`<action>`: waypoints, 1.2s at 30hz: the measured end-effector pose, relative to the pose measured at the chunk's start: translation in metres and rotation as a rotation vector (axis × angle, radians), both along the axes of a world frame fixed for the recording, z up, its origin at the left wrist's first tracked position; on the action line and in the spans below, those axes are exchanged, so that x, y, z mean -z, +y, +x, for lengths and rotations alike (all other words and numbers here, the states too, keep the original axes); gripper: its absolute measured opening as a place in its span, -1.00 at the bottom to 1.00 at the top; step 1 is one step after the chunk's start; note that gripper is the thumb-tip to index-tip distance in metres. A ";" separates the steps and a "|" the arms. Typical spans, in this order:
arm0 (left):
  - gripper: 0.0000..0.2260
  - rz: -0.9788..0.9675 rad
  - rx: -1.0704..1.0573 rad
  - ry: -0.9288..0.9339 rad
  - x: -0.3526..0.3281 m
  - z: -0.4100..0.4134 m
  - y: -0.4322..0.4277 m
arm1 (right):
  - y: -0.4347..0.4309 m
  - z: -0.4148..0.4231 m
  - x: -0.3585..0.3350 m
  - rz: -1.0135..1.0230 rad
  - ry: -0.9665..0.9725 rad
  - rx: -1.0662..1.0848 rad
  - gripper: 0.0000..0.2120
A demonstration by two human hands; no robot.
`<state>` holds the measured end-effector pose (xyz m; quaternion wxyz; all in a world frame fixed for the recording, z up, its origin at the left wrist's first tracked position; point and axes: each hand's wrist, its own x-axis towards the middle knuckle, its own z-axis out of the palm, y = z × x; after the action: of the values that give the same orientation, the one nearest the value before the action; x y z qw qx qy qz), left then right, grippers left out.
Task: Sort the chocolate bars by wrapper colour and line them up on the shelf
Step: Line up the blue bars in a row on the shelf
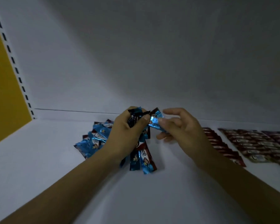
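Count: two hands are in view. One blue-wrapped chocolate bar (155, 125) is singled out. A bundle of blue-wrapped bars (141, 156) and a heap of loose blue-wrapped bars (95, 139) are also present, with motion blur and overlap preventing an exact count of either. The red-wrapped bars (223, 147) lie in one overlapped line, with a wider block of red-wrapped bars (255, 143) beyond it, too many and too small to count.

Position: the left hand (128, 131) has its fingers curled round the bundle, whose lower ends fan out below the palm. It cannot be told whether those ends touch the shelf (55, 167). The right hand (183, 126) pinches the single blue bar between thumb and index finger, its other fingers loosely spread. That bar sits between the two hands, its far end touching the bundle's top. The loose heap lies on the shelf just left of the left hand and is partly hidden by it.

Surroundings: the red rows lie on the shelf to the right (well apart from the blue heap), the right forearm crossing their near end. A white back panel (136, 62) closes the rear. A slotted upright (14, 65) and a yellow panel (3, 94) stand at the left.
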<state>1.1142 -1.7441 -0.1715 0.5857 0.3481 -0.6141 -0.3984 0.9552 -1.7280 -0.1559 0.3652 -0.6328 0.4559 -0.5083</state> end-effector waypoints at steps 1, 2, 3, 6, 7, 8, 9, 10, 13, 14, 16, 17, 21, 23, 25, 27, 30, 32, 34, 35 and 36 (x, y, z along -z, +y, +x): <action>-0.96 -0.003 0.018 -0.021 0.004 -0.003 0.002 | 0.003 0.000 0.001 -0.035 0.029 -0.008 -0.79; -0.97 0.003 0.030 -0.029 0.007 -0.004 0.003 | 0.006 0.000 0.002 -0.056 0.033 -0.011 -0.86; -0.97 0.017 0.038 -0.026 0.009 -0.005 0.004 | 0.006 0.000 0.005 -0.055 0.028 -0.011 -0.92; -0.91 0.061 0.090 -0.049 0.011 -0.003 0.003 | 0.007 -0.004 0.008 0.014 -0.019 -0.013 -0.96; -0.88 0.066 0.111 -0.069 0.011 -0.002 0.004 | 0.008 -0.005 0.007 0.042 -0.050 -0.021 -0.93; -0.85 0.065 0.126 -0.090 0.012 -0.003 0.004 | 0.008 -0.006 0.006 0.061 -0.075 -0.028 -0.91; -0.83 0.063 0.130 -0.109 0.013 -0.003 0.005 | 0.009 -0.007 0.006 0.069 -0.082 -0.032 -0.90; -0.82 0.062 0.124 -0.122 0.014 -0.004 0.005 | 0.009 -0.009 0.006 0.069 -0.071 -0.029 -0.89; -0.82 0.112 0.096 -0.092 0.015 -0.005 0.004 | 0.004 -0.017 0.005 0.093 -0.033 0.012 -0.92; -0.83 0.140 0.087 -0.079 0.015 -0.004 0.004 | 0.001 -0.020 0.005 0.089 -0.038 0.045 -0.94; -0.84 0.172 0.066 -0.073 0.016 -0.004 0.004 | -0.001 -0.027 0.007 -0.018 0.037 0.152 -0.98; -0.84 0.176 0.059 -0.077 0.017 -0.004 0.004 | -0.003 -0.032 0.009 -0.127 0.204 0.219 -0.97; -0.84 0.186 0.041 -0.051 0.013 -0.006 0.002 | -0.007 -0.048 0.020 -0.278 1.053 0.247 -0.78; -0.83 0.197 0.045 -0.046 0.012 -0.007 0.002 | -0.008 -0.054 0.016 -0.229 1.051 0.271 -0.68; -0.84 0.209 0.046 -0.068 0.012 -0.007 0.004 | -0.006 -0.059 0.008 -0.280 0.945 0.375 -0.67; -0.84 0.216 0.045 -0.092 0.015 -0.007 0.005 | -0.003 -0.061 0.005 -0.289 0.876 0.423 -0.67; -0.84 0.210 0.040 -0.115 0.016 -0.005 0.005 | 0.002 -0.047 0.009 -0.179 1.099 0.286 -0.55; -0.85 0.196 0.048 -0.122 0.015 -0.006 0.005 | 0.003 -0.035 0.016 -0.153 1.340 0.256 -0.46; -0.84 0.182 0.049 -0.133 0.013 -0.006 0.006 | 0.003 -0.029 0.019 -0.161 1.403 0.269 -0.44; -0.84 0.176 0.046 -0.137 0.013 -0.006 0.006 | 0.004 -0.028 0.020 -0.179 1.398 0.276 -0.46; -0.83 0.169 0.042 -0.143 0.013 -0.006 0.006 | 0.005 -0.028 0.020 -0.190 1.375 0.270 -0.49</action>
<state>1.1080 -1.7385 -0.1848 0.5004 0.4108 -0.6258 -0.4350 0.9272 -1.7231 -0.1759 -0.1287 -0.7775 0.6114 -0.0718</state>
